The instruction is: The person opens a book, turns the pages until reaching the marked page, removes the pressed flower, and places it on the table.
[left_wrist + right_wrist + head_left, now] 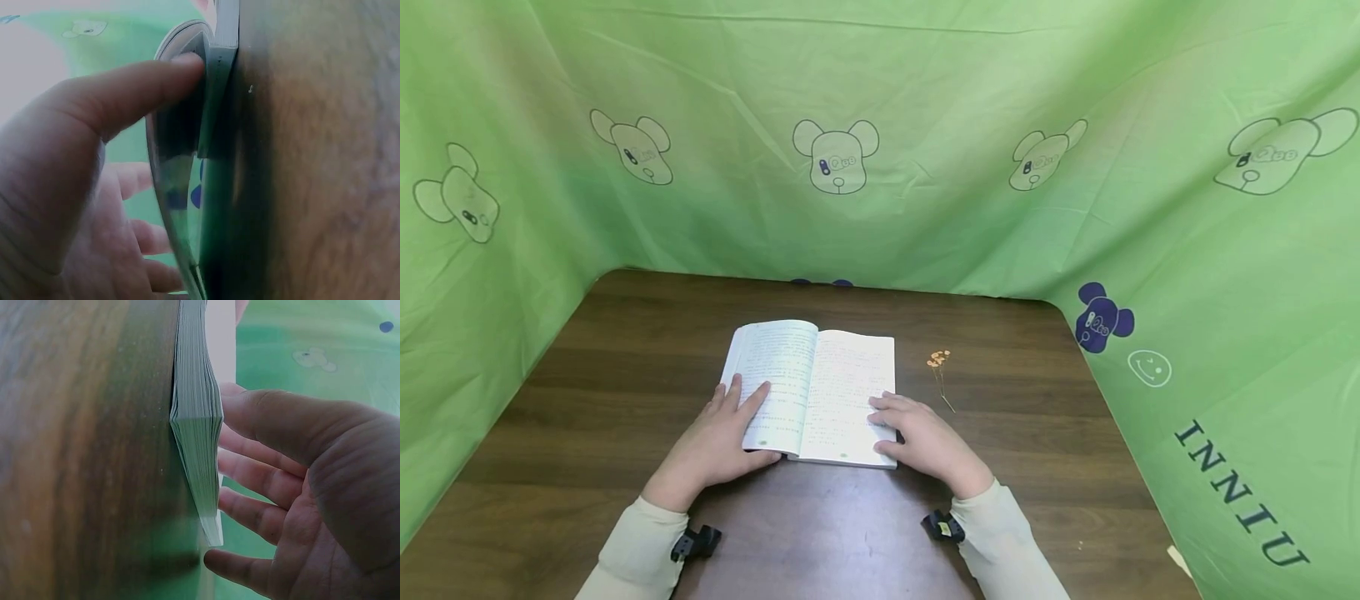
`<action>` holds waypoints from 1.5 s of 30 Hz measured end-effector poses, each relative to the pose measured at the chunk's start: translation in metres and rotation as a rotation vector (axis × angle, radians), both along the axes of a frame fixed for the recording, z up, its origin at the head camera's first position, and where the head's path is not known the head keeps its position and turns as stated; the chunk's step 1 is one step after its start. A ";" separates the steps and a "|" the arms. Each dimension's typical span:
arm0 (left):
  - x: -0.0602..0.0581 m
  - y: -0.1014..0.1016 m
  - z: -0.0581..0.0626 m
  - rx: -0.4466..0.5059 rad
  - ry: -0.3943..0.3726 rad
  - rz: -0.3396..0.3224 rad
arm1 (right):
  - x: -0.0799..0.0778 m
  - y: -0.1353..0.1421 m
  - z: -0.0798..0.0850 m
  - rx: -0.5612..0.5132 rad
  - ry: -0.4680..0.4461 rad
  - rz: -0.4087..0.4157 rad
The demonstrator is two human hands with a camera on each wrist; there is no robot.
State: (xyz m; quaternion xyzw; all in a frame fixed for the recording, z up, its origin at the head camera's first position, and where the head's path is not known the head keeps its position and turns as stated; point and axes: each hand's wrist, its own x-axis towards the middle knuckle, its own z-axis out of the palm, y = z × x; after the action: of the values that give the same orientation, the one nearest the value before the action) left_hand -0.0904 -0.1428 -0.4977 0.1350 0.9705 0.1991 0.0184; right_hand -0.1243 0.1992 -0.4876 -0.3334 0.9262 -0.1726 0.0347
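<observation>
An open book [850,392] with printed pages lies on the dark wooden table. My left hand [718,437] rests on its left page with straight, spread fingers. Its thumb stretches along the bottom edge toward the spine; in the left wrist view the thumb tip [187,61] is at the hollow under the arched left half. On the right page, my right hand [925,437] lays its fingers and thumb at the outer edge. The right wrist view shows the thick page block [199,394] beside that hand's nearly straight fingers. Just right of the book lies a small sprig of orange flowers [938,360].
The brown table [587,400] is bordered at the back and sides by a green cloth [925,233] printed with bear heads. A dark wrist camera sits at each cuff. A small pale object [1179,560] lies at the table's right edge.
</observation>
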 end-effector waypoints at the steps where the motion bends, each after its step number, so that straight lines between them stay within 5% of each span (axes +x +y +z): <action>1: 0.000 -0.001 0.000 0.004 0.000 0.004 | 0.000 0.000 0.000 -0.001 0.001 0.002; 30: 0.006 0.011 0.001 0.160 0.004 0.085 | -0.001 0.000 0.001 -0.025 0.000 0.021; 45: 0.006 0.028 0.006 0.270 0.121 0.061 | -0.002 -0.004 0.005 -0.033 0.028 -0.037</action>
State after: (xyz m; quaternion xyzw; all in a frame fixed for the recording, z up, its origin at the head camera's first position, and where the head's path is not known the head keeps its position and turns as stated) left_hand -0.0841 -0.1144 -0.4914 0.1184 0.9379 0.3197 -0.0646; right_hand -0.1265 0.1953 -0.4825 -0.3190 0.9297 -0.1839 0.0128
